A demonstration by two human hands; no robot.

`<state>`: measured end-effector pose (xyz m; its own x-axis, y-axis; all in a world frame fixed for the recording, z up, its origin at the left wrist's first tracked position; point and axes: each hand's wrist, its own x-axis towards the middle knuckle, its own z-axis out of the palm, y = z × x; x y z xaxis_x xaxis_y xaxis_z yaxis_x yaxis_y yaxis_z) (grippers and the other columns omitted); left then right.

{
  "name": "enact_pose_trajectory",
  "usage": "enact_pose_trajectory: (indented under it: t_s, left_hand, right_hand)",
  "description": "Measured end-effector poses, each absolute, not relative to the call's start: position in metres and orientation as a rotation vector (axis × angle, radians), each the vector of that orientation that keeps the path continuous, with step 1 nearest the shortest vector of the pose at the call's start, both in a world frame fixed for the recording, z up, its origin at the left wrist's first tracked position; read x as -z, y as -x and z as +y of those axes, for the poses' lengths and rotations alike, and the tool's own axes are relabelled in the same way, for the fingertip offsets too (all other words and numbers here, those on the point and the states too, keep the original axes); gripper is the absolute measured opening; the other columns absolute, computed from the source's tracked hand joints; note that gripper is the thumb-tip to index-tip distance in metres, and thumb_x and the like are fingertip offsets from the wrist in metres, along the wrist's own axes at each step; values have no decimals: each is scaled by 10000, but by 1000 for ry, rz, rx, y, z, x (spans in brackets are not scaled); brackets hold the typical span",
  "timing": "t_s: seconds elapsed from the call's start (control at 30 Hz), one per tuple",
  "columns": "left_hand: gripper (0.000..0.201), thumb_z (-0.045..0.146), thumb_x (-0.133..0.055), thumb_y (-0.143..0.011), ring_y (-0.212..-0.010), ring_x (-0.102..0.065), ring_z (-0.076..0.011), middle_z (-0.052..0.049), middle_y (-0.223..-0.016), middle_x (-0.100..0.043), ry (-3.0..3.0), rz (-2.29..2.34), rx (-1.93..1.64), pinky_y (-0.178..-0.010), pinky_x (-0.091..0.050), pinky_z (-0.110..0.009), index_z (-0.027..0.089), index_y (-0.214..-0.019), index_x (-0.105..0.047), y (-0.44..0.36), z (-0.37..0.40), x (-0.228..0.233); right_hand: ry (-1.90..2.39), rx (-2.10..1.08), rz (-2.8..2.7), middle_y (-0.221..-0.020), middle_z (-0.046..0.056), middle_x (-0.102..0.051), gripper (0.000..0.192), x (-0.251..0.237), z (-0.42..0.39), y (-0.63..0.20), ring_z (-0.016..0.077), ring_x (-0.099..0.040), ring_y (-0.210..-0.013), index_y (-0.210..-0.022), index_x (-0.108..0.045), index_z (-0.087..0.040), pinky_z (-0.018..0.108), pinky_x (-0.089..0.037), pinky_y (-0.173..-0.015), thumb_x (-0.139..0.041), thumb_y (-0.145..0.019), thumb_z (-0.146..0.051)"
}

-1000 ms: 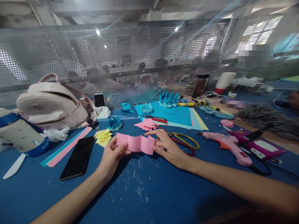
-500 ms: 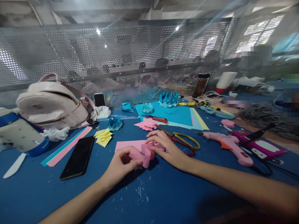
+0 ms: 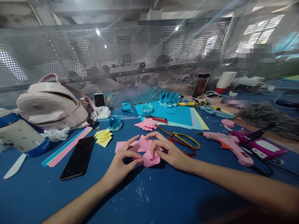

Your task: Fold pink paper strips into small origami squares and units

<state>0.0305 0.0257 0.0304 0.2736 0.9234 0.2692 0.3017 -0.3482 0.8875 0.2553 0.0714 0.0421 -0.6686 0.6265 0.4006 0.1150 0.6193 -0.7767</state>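
Both your hands at frame centre: left hand (image 3: 121,163) and right hand (image 3: 169,151) each pinch the folded pink paper piece (image 3: 147,152), grip closed on it, over the blue table (image 3: 149,199).

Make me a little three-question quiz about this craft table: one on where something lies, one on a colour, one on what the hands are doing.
1. Where does the black phone lie?
A. left of the left hand
B. on the cyan sheet
C. beside the glue gun

2. What colour is the folded paper between the hands?
A. yellow
B. pink
C. cyan

3. What is the state of the scissors with yellow and red handles?
A. held in the right hand
B. lying on the table beside the right hand
C. held in the left hand

Answers:
1. A, the phone lies flat on the blue table, left of the left hand.
2. B, the piece pinched by both hands is pink.
3. B, the right hand grips the paper, and the scissors rest just behind it.
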Motion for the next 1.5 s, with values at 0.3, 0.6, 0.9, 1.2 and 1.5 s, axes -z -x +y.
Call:
enact_pose_trajectory:
  t_s: [0.3, 0.6, 0.9, 1.2, 1.5]
  left_hand:
    - [88, 238, -718, -792, -1107, -594, -256, -90, -1162, -673, -1636, 887, -999, -959, -447, -338, 203, -792, -799, -31, 28, -28]
    - [132, 259, -735, -753, -764, -630, -187, -68, -807, -734, -1498, 1198, -1274, -720, -493, -267, 138, -795, -764, -26, 35, -19]
    - [632, 240, -791, -681, -676, -642, -147, -14, -832, -693, -1215, 1112, -1301, -650, -587, -270, 178, -1272, -576, -40, 24, -23]
    - [358, 466, -768, -714, -630, -628, -170, -43, -679, -691, -1180, 1158, -1200, -679, -607, -331, 113, -771, -790, -39, 24, -23]
    - [340, 432, -829, -628, -555, -564, -122, 2, -570, -594, -1113, 1192, -1232, -637, -616, -314, 108, -601, -728, -39, 25, -20]
  right_hand:
    - [376, -1331, -2227, -1398, 56, -406, 287, -44, 70, -256, 237, -333, -1358, -639, -529, -158, 414, -274, -1110, -500, -925, -145]
    - [508, -1211, -2195, -1428, 88, -399, 290, -41, 72, -257, 270, -331, -1349, -907, -614, -188, 436, -283, -1096, -480, -960, -440]
    - [815, -1335, -1906, -735, -52, -498, 258, -29, 74, -250, 110, -503, -677, -910, -444, -208, 214, -408, -633, -673, -833, -298]
    - [815, -1387, -1837, -766, -42, -584, 315, -33, 75, -249, 99, -533, -684, -1094, -474, -199, 192, -399, -617, -659, -842, -239]
    - [823, -1360, -1870, -790, -35, -600, 291, -33, 76, -251, 110, -549, -711, -1079, -505, -195, 206, -413, -649, -663, -843, -256]
